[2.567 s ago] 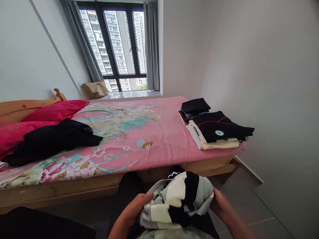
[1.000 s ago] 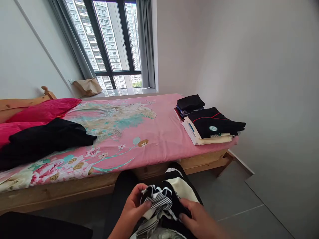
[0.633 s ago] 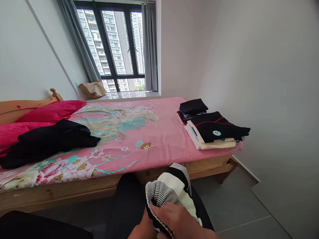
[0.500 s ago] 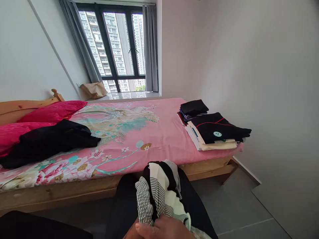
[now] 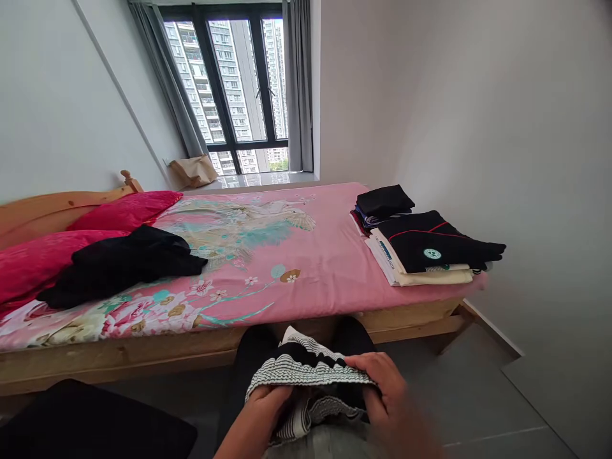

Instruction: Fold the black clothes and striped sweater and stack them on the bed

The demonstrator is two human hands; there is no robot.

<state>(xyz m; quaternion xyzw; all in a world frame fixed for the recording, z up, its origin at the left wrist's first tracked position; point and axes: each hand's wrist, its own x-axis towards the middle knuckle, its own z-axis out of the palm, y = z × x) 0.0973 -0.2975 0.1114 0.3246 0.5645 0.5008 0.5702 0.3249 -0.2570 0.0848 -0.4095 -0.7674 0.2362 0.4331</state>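
Observation:
A black, cream and striped garment (image 5: 310, 370) lies across my lap, its gathered striped band stretched sideways and its opening facing me. My left hand (image 5: 265, 405) is closed on the left end of the band, with the thumb inside the opening and the other fingers hidden under the cloth. My right hand (image 5: 385, 386) pinches the band's right end, fingers on top and thumb below. Part of my right hand and wrist is blurred. The lower folds of the garment drop toward my body, and whether it is shorts or a skirt cannot be made out.
Ahead stands a wooden bed (image 5: 143, 360) with a pink floral sheet (image 5: 329, 274). Folded clothes (image 5: 430, 248) are stacked at its right end. A crumpled black garment (image 5: 129, 264) lies by red pillows (image 5: 119, 213) on the left. A black flat-topped object (image 5: 95, 421) is at lower left.
The bunched garment is now spread out, with its band pulled wide. My hands, close together before, have moved apart to the band's two ends. The view has shifted slightly left.

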